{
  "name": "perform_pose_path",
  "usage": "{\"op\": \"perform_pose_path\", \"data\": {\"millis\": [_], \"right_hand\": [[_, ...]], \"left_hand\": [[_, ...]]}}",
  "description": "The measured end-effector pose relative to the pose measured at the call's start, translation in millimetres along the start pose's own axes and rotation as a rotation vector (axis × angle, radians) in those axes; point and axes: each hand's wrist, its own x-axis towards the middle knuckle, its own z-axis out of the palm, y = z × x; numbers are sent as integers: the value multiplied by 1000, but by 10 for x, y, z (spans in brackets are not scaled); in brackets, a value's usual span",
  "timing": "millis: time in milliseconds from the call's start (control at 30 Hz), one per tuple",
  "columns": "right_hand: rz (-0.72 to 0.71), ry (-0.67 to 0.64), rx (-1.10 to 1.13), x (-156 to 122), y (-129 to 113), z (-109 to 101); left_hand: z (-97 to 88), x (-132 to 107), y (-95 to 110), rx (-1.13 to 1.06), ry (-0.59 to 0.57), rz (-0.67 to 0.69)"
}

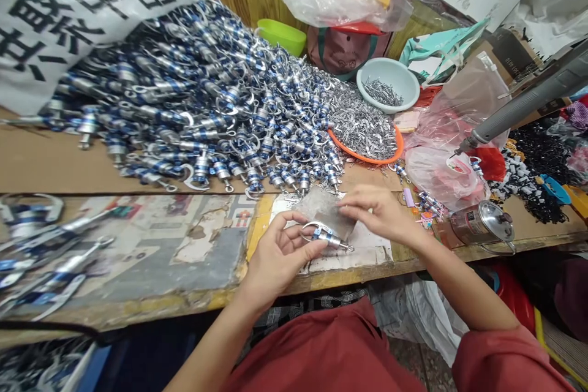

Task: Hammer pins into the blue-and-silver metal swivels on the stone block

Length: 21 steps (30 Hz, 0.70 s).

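My left hand (280,251) holds a small silver-and-blue metal fitting (325,234) between thumb and fingers. A curved hook forms its left end, and a small ring its right. Close by on the right, my right hand (376,211) has its fingertips pinched together. Whatever they hold, if anything, is too small to make out. Beneath both hands, a flat grey metal plate (316,203) lies on a pale sheet at the bench's front. A large heap of similar silver-and-blue fittings (220,98) spreads behind them.
Small silver parts fill an orange-rimmed tray (399,148) and a pale blue bowl (411,82). An electric screwdriver (528,98) hangs at the right above plastic bags. A metal pot (478,223) stands near the front edge. More fittings (50,257) lie at the left.
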Motion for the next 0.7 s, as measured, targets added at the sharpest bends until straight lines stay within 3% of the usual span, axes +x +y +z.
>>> {"op": "perform_pose_path", "data": {"millis": [100,233,433,567,700], "right_hand": [[-138,88,4,-89,-106,178],[-222,188,-97,-111,-73,349],[-315,149,-267,-170,-79,345],[-315,174,-332,-186,-119,362],[-291,96,-472,-191,-231,373]], "left_hand": [[1,4,-10,-9,-15,8],[1,15,-21,-15,-21,17],[-7,23,-33,-13,-36,31],[-14,25,-54,-4,-50,44],[-1,17,-52,-20,-40,43]]}}
